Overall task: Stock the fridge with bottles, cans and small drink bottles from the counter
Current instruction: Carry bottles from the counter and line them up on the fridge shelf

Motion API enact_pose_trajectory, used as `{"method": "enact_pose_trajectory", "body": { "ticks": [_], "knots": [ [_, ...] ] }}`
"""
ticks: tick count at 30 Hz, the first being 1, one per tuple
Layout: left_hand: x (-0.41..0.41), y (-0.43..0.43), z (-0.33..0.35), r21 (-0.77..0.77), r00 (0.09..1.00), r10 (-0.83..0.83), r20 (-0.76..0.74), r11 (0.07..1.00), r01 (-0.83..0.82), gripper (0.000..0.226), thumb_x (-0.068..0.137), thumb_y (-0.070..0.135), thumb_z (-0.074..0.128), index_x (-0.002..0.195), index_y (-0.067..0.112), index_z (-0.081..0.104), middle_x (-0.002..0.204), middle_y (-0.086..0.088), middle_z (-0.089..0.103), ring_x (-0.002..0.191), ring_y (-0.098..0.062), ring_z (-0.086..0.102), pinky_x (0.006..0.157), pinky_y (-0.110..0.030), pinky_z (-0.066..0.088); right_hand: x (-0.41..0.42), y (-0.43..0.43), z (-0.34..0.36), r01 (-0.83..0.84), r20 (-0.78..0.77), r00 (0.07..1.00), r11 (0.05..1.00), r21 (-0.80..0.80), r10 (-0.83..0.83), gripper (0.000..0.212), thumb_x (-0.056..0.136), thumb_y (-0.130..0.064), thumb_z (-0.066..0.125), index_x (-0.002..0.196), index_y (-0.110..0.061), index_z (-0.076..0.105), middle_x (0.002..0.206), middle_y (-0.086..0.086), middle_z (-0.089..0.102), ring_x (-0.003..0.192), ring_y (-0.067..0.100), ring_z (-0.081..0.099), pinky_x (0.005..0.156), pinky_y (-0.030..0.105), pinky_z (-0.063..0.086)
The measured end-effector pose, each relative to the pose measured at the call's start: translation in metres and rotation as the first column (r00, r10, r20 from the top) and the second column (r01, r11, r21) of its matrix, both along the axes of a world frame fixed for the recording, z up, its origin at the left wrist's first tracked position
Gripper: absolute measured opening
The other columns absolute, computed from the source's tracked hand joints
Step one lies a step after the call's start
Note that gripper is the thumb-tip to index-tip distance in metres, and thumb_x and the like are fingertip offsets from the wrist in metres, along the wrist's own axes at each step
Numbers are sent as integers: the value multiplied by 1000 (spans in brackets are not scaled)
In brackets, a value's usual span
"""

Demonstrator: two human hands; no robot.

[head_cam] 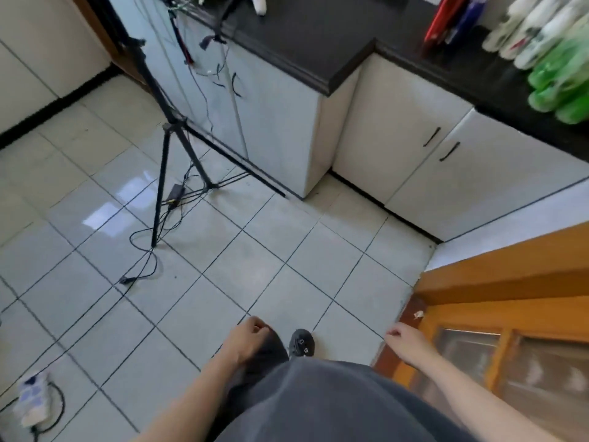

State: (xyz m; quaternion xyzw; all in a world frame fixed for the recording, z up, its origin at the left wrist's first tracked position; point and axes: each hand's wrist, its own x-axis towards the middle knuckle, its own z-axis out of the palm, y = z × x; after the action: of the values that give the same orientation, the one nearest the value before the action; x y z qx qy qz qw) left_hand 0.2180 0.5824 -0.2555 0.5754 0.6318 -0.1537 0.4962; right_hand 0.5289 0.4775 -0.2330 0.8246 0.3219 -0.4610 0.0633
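Green and white plastic bottles (pixel 557 81) are seen, blurred, on the black worktop (pixel 318 36), upper right. The left hand (pixel 251 338) and right hand (pixel 403 339) are held low, loosely curled, empty. The worktop should be approached squarely first

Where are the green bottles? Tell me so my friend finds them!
Find the black counter above the white cupboards and follow it to the picture's right edge. A blurry row of bottles sits there; the green bottles are the nearest ones, beside the white bottles, and nothing else there is green.
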Motion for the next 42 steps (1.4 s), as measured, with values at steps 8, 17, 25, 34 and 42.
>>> {"method": "enact_pose_trajectory", "body": {
  "ticks": [8,17,25,34,42],
  "knots": [
    [97,120,-14,-76,930,-365,-53,930,360,21,93,30,50,109,20,60,116,-2,64,108,-20,58,86,-24,41,47,15,-25,339,-73,936,937,-81,-345,22,95,-20,45,79,-21,61,100,5,68,98,20,61,80,25,44],
    [207,333,-21,-118,808,-580,-103,814,569,30,97,25,45,69,12,46,87,-16,59,98,-33,60,69,-31,36,126,77,-10,783,-38,610,610,-123,-791,18,93,-14,52,81,-6,62,95,16,64,92,29,62,90,39,50],
    [356,458,-12,9,705,-703,-92,708,706,17,94,24,48,78,17,51,77,-5,54,75,-22,56,66,-27,36,176,210,21,831,-137,553,532,159,-822,17,98,-21,44,105,-15,58,101,0,62,93,14,60,85,24,48],
    [473,438,-4,11,755,-648,105,760,650,17,94,21,50,79,13,53,78,-12,53,78,-26,55,71,-31,41,270,231,11,900,-189,429,398,180,-883,11,93,-19,48,95,-18,59,92,0,63,87,15,61,76,28,49],
    [607,397,60,290,784,-486,387,871,397,11,97,25,50,96,28,60,93,8,67,93,-15,64,80,-27,47,428,263,76,630,-123,437,205,749,-891,15,95,-18,51,106,-29,55,98,-20,55,98,5,55,72,10,37]
  ]
}}
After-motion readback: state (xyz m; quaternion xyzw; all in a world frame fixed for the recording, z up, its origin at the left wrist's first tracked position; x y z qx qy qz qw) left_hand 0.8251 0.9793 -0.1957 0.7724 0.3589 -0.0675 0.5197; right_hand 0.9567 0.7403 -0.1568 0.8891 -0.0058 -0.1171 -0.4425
